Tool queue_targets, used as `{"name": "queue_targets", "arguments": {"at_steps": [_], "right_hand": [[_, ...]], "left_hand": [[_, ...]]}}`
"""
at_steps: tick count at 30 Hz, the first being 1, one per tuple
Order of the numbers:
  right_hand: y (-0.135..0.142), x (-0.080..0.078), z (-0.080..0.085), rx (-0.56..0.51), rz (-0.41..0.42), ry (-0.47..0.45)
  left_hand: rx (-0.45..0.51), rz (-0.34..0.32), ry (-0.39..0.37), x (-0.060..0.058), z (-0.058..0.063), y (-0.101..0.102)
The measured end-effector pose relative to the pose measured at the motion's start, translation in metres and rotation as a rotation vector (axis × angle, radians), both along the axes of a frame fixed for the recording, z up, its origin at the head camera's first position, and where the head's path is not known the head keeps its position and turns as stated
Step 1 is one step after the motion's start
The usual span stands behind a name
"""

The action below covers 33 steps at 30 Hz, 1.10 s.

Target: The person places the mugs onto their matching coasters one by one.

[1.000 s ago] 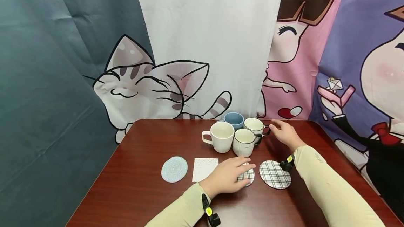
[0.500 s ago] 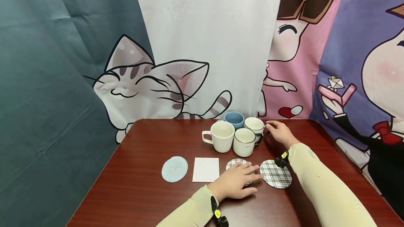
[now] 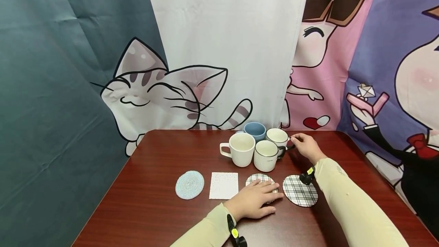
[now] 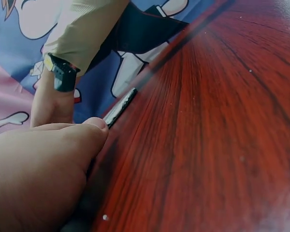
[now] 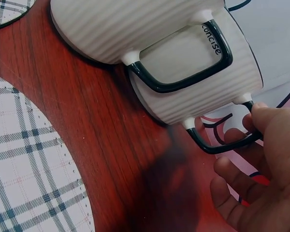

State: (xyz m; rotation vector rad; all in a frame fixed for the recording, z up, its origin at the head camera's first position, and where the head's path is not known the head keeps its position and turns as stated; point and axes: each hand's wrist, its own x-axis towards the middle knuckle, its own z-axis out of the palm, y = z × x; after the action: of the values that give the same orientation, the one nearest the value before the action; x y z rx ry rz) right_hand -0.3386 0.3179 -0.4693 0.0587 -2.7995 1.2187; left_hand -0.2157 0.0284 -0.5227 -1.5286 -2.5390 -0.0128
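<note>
Head view: bright, even, sharp; pale sheen on near side of table (image 3: pixel 137 197). Wrist views dimmer. Left wrist: slightly soft, pale glare on table toward frame's right corners. Right wrist: broad, soft-edged dark shadow across table.

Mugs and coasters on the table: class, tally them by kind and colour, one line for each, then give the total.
White mugs with dark handles: 2
White mug with white handle: 1
Blue mug: 1
Round plaid coasters: 2
Pale blue round coaster: 1
White square coaster: 1
Total: 8
</note>
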Motion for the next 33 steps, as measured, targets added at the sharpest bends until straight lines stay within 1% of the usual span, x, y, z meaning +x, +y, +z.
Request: {"name": "queue_targets", "arguments": {"at_steps": [7,11,15,21,28,31,33], "right_hand": [[0.0,0.004,0.004,0.0,-0.001,-0.048],[0.001,0.006,0.003,-0.045,-0.004,-0.072],[0.002,0.008,0.0,-0.092,0.004,-0.121],[0.001,0.013,0.0,-0.19,0.065,-0.209],[0.001,0.016,-0.001,-0.247,0.104,-0.303],[0.001,0.016,-0.003,-0.27,0.111,-0.319],[0.001,0.017,-0.004,-0.296,0.11,-0.314]], "left_hand": [[0.008,0.004,-0.009,-0.003,-0.005,-0.008],[-0.001,0.012,-0.002,-0.003,-0.006,-0.008],[-0.008,0.011,0.001,-0.003,-0.007,-0.008],[-0.019,0.007,-0.004,-0.003,-0.007,-0.007],[-0.013,0.007,-0.004,-0.001,-0.006,-0.007],[-0.009,0.008,0.0,0.0,-0.006,-0.007],[-0.008,0.011,0.005,0.0,-0.006,-0.007]]}}
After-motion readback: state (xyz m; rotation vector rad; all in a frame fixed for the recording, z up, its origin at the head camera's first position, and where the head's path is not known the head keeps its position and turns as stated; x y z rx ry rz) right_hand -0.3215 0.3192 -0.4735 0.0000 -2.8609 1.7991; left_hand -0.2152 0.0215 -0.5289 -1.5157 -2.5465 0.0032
